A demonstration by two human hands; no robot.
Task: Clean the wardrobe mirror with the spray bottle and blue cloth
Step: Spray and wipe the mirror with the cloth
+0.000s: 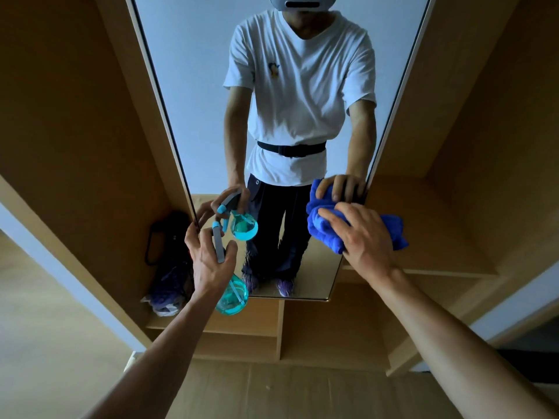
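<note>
Spray bottle [233,297], teal and translucent, hangs from the left hand [208,261]: the grey spray head runs up between the thumb and the curled fingers, which grip its neck, while the round body hangs below the wrist. Its blue-tipped nozzle points at the glass near the left edge of the wardrobe mirror [205,101], just short of its own reflection. The right hand [366,237] lies palm-down on the bunched blue cloth [323,228], fingers spread and nearly straight, pressing it against the glass at the mirror's lower right edge; part of the cloth sticks out past the hand to the right, beyond the frame. The mirror is a tall, thin-framed panel mounted on a light-wood wardrobe [90,116] with open compartments on either side and below. It reflects a person in a white T-shirt, black waist strap and dark trousers against a pale wall. A black bag [169,237] sits in the left compartment above a purple-and-white bundle [165,294]. Wood-toned flooring [272,394] lies beneath.
</note>
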